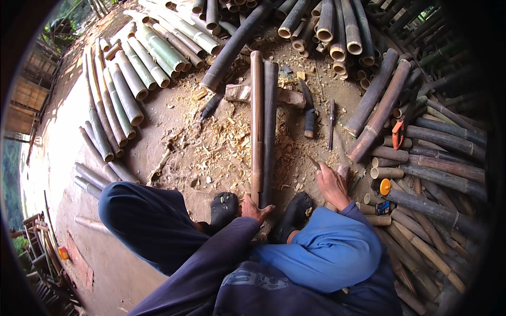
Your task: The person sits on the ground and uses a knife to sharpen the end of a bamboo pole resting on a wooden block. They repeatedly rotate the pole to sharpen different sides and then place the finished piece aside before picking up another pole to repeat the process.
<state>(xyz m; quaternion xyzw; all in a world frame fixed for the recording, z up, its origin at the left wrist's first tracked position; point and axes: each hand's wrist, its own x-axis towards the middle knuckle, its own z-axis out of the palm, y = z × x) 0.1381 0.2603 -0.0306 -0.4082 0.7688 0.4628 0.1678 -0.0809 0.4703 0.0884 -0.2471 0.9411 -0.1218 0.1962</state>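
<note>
Two bamboo poles, one brown and one dark grey, lie side by side in front of me, their far parts resting across a wooden block. My left hand is closed around their near end, between my feet, with its thumb pointing right. Over my right knee, my right hand is closed with bent fingers. A thin, pointed brownish piece sticks out of it; what kind it is cannot be made out. This hand is apart from the poles.
A black-handled knife and a thin dark rod lie right of the poles. Wood shavings cover the ground. Cut bamboo lengths ring the area. An orange handle and yellow round object are at right.
</note>
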